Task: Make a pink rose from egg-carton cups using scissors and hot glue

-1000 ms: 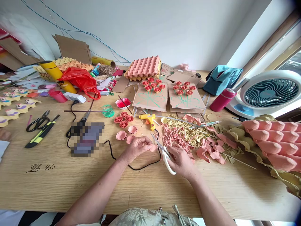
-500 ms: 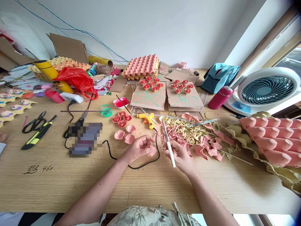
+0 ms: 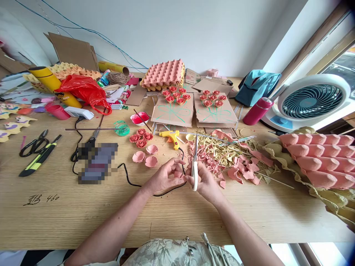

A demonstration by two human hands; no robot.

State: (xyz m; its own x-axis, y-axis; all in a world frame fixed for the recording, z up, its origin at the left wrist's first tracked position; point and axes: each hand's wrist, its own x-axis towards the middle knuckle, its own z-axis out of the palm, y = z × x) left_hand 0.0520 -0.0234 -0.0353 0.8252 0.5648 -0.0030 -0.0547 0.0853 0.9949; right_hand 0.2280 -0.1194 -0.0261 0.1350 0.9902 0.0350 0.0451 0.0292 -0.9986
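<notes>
My right hand (image 3: 205,184) grips white-handled scissors (image 3: 195,171), their blades pointing away from me. My left hand (image 3: 163,178) is closed on a small pink egg-carton piece (image 3: 178,174), mostly covered by the fingers. The fingertips of both hands are close together at the piece. Beyond the left hand sit pink carton cups (image 3: 151,161) and several red-painted flower cups (image 3: 141,143). A yellow glue gun (image 3: 172,137) lies ahead of my hands, its black cord passing behind and under my left hand.
Pink and yellow carton scraps (image 3: 213,155) pile ahead to the right, before stacked egg trays (image 3: 318,159). Finished flowers stand on cardboard (image 3: 172,112) at the back. A phone-like blurred object (image 3: 98,162), a utility knife (image 3: 41,157) and black scissors (image 3: 36,143) lie left.
The scissors have turned more upright and come closer to the left hand. My hands have drawn together around the pink piece. The view has shifted slightly.
</notes>
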